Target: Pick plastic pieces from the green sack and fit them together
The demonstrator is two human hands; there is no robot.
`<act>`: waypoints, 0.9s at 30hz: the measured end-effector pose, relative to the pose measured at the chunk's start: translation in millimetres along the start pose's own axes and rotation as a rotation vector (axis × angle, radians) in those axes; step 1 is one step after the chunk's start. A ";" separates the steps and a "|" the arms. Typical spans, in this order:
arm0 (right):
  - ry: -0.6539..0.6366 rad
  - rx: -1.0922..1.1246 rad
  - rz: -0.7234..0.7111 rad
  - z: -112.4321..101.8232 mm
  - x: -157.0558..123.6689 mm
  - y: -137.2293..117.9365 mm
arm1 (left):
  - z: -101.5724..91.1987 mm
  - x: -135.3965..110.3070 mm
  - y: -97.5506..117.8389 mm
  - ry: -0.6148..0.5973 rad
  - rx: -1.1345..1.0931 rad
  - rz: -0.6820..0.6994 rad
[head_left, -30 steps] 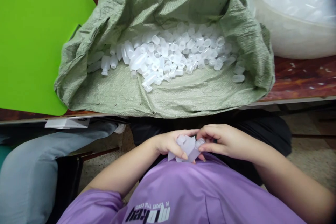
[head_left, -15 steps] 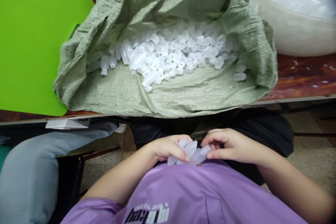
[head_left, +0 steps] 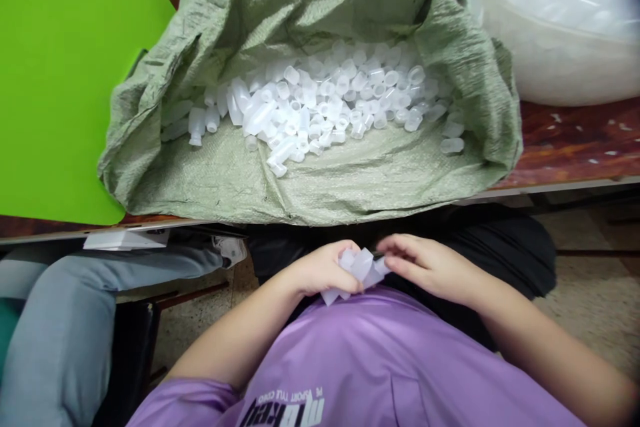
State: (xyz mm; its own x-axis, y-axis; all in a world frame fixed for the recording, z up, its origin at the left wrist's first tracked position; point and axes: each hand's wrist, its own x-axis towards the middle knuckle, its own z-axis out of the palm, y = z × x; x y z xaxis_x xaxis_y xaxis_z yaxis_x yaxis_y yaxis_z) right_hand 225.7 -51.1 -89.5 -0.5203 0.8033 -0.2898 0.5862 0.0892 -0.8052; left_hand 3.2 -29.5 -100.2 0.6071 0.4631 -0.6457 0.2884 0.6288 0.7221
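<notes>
My left hand [head_left: 330,269] is closed around a small bunch of translucent white plastic tubes [head_left: 361,265], held just above my lap against the purple shirt. One tube points right, its narrow end towards my right hand [head_left: 433,267]. The fingers of that hand are stretched out and somewhat apart, with the thumb close to or touching the tube's end; exact contact is unclear. Beyond both hands, a pale green woven sack [head_left: 330,197] lies on the table with its mouth facing me. Inside is a heap of similar tubes and short open-ended plastic pieces [head_left: 320,107].
A bright green board [head_left: 65,80] covers the table's left side. At the back right stands a large whitish tub [head_left: 575,70] full of clear plastic pieces. White scraps dot the red-brown tabletop [head_left: 590,140]. Another person's leg in grey-blue trousers [head_left: 75,320] is at the left.
Both hands have risen slightly towards the table edge with the bunch of tubes. My right hand's fingers, earlier bent around the end of one tube, have straightened and spread.
</notes>
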 end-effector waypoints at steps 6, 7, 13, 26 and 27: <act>0.005 -0.028 0.033 6.5 6.8 2.3 | 1.1 9.2 2.5 0.114 0.288 0.078; 0.023 -0.012 0.046 7.6 7.7 3.6 | 1.0 9.5 3.8 0.136 0.325 0.081; 0.028 -0.001 -0.083 15.2 10.6 10.3 | 0.1 8.7 7.1 0.188 0.441 0.050; 0.147 0.334 0.165 56.1 40.7 54.7 | 1.8 28.6 -2.6 0.388 0.990 0.078; 0.174 0.300 0.171 49.3 39.4 53.6 | -0.3 31.4 -0.5 0.386 1.016 0.117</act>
State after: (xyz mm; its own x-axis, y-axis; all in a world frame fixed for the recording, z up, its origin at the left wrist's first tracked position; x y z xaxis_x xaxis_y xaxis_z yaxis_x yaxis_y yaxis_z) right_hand 206.0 -43.7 -169.7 -0.3023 0.8820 -0.3616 0.4345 -0.2101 -0.8758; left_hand 21.9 -15.1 -120.9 0.4484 0.7627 -0.4661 0.8283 -0.1586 0.5374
